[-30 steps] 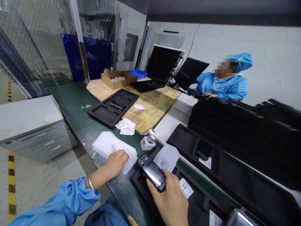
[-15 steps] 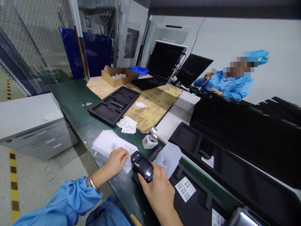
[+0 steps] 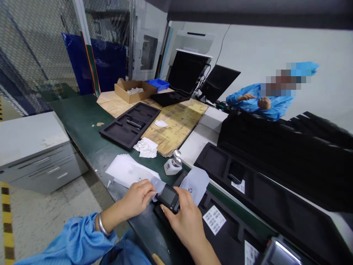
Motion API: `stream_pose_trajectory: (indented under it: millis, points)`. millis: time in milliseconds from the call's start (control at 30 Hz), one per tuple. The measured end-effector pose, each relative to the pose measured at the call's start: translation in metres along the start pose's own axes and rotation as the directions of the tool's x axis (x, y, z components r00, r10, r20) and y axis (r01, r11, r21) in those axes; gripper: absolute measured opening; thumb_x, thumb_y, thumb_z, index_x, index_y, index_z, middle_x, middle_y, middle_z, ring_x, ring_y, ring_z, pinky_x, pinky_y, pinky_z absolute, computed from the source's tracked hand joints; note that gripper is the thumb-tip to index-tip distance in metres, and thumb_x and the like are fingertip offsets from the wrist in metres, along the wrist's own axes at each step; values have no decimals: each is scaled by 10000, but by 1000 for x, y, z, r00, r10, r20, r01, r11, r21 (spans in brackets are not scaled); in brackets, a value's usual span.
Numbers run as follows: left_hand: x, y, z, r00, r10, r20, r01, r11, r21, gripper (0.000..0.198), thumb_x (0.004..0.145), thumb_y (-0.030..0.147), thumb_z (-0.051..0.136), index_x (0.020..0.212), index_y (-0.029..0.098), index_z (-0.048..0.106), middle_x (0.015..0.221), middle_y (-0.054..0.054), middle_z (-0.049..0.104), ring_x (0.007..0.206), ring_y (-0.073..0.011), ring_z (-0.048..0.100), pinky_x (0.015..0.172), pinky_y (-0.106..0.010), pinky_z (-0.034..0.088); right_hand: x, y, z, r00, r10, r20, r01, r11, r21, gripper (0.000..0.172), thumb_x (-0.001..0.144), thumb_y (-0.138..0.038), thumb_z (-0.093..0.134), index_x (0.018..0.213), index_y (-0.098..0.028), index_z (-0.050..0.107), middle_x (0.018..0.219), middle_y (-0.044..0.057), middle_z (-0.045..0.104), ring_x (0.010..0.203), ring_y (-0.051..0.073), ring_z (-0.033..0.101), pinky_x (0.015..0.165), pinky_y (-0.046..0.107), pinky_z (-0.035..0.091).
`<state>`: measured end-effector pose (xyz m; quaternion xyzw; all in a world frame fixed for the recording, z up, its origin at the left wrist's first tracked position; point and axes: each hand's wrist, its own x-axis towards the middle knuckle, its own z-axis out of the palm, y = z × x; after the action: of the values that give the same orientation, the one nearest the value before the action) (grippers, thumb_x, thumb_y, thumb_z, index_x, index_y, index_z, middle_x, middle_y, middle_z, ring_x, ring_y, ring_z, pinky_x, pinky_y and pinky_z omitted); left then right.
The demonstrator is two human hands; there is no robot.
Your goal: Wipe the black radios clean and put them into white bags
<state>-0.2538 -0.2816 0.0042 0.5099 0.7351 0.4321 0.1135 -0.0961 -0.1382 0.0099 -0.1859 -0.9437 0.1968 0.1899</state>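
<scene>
My right hand point(image 3: 189, 217) grips a black handheld device with a small screen point(image 3: 168, 197), fingers on its far side and thumb on the near side. Closed in a pinch, my left hand point(image 3: 138, 200) holds the edge of a thin translucent white bag point(image 3: 157, 184). The device's left end is at this bag; whether it is inside I cannot tell. Behind my left hand lies a fanned stack of white bags point(image 3: 121, 169). Another white bag with a printed mark point(image 3: 199, 180) lies beyond my right hand, on a black foam tray point(image 3: 217, 243).
A pump bottle point(image 3: 173, 167) stands behind the device. Label sheets point(image 3: 214, 220) and another device point(image 3: 281, 254) are at right. Further off are foam trays point(image 3: 118, 132), crumpled white paper point(image 3: 146, 147), a cardboard box point(image 3: 132, 97) and a person in blue point(image 3: 273, 105) across the bench.
My left hand now pinches a bag lifted at the stack's near end. The device has turned and met the bag. Across the bench, the person's hands have come closer together.
</scene>
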Motion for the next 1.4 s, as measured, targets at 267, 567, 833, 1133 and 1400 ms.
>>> stream_pose_trajectory:
  millis: [267,567,833,1133,1400]
  points:
    - [7,32,-2,999,37,38,-33,995,-94,192,959,183,471,812,197,593,784,-13,610,746,-150,588,693,-262,464,3,-5,-7,999,-15,30,13,998,60,601,779,-276,672,1329,-163,458,1212,162,588,1097,312,618,897,459,556]
    - [18,29,-10,950,273,151,-307,902,303,1005,718,440,805,1520,200,250,1499,-200,375,1391,-398,322,1135,-629,249,13,-10,-64,986,-80,149,62,991,122,599,729,-207,742,1281,-196,511,1218,134,568,1088,299,598,922,462,532]
    - [39,61,35,915,362,-179,-383,918,-103,838,818,276,675,1517,221,216,1417,-160,487,1239,-317,550,993,-451,499,-3,-24,-101,939,-289,-186,334,894,298,961,795,-535,730,1530,-215,200,1445,173,397,1282,299,469,1072,460,430]
    - [87,135,107,972,236,-11,-235,962,-140,106,927,282,518,939,191,572,890,-27,607,797,-170,627,745,-290,510,-116,84,-107,835,391,-387,-251,897,364,494,913,-455,580,1322,-183,525,991,80,648,856,198,646,831,373,536]
    - [144,163,195,947,277,165,-297,948,115,176,951,226,459,905,179,622,910,-84,649,939,-253,613,840,-377,486,-208,158,-163,763,526,-376,-565,825,7,403,914,-405,516,1230,-162,579,986,92,665,817,211,650,735,335,553]
